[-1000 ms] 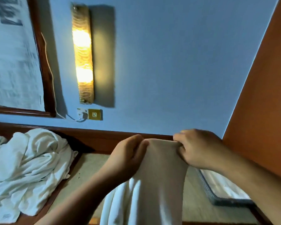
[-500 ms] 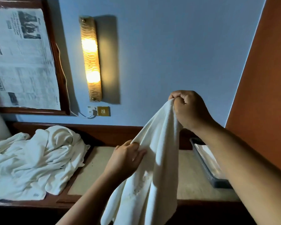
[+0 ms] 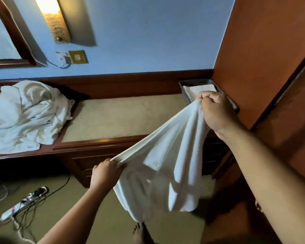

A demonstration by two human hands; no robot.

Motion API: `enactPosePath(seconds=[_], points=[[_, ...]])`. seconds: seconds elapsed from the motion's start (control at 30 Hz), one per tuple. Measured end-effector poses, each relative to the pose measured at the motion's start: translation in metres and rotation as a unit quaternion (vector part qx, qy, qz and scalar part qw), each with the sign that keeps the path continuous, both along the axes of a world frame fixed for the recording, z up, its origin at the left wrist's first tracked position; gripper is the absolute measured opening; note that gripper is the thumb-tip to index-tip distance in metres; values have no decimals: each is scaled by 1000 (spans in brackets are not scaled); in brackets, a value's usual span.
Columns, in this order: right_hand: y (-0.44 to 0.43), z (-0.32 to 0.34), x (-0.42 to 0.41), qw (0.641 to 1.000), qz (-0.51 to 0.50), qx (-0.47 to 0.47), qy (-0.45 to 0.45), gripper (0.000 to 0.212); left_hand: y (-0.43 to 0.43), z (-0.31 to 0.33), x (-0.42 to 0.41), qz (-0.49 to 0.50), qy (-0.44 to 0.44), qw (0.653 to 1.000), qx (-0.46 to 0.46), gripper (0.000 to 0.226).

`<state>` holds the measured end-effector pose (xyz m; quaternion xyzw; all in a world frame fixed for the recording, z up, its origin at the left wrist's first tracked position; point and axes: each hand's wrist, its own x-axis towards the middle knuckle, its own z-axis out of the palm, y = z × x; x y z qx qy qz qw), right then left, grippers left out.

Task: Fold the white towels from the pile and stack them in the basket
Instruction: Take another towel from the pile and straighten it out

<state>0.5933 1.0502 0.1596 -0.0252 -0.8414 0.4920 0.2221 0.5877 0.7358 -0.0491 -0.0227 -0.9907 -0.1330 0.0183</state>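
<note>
A white towel (image 3: 164, 166) hangs in the air in front of the desk, stretched along its top edge between both hands. My right hand (image 3: 217, 111) grips one bunched end, high and close to the dark basket (image 3: 185, 85) at the desk's far right corner. My left hand (image 3: 106, 171) pinches the towel's edge lower down, in front of the desk drawers. The basket holds folded white towels (image 3: 200, 89). A crumpled pile of white towels (image 3: 26, 113) lies on the left part of the desk.
The beige desk top (image 3: 120, 117) lies between pile and basket. An orange-brown wardrobe (image 3: 264, 59) rises right beside the basket. A power strip with cables (image 3: 25, 201) lies on the carpet at lower left. My bare foot (image 3: 139, 233) shows below the towel.
The view has tilted down toward the floor. My hands have drawn apart along the towel's edge, the left one sliding down and left, the right staying high by the basket.
</note>
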Motion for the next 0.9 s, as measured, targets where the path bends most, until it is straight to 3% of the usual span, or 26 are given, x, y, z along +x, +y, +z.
enactPosePath(seconds=[0.1, 0.23, 0.33, 0.43, 0.5, 0.6, 0.7, 0.8, 0.9], points=[[0, -17, 16, 997, -24, -38, -56, 26, -12, -6, 32, 29, 40, 992, 112, 38], [-20, -38, 26, 992, -21, -62, -105, 18, -35, 1, 60, 52, 97, 970, 218, 54], [-30, -46, 26, 980, 93, -27, -172, 33, -68, 8, 57, 91, 126, 962, 223, 50], [-46, -39, 26, 894, 295, 153, -300, 34, -111, 6, 50, 105, 123, 968, 190, 51], [-64, -40, 19, 859, 333, 223, -317, 24, -135, 0, 48, 109, 102, 975, 168, 44], [-96, -44, -1, 894, 282, 242, -250, 17, -155, 0, 39, 120, 18, 976, 179, 23], [-134, -39, -13, 918, 289, 228, -146, 32, -164, 7, 23, 45, -90, 978, 182, 24], [-173, -29, -19, 905, 349, 242, -22, 36, -158, 13, 8, -60, -196, 967, 152, 11], [-204, -29, -21, 875, 403, 264, 43, 31, -136, 16, 0, -134, -174, 951, 218, 29]])
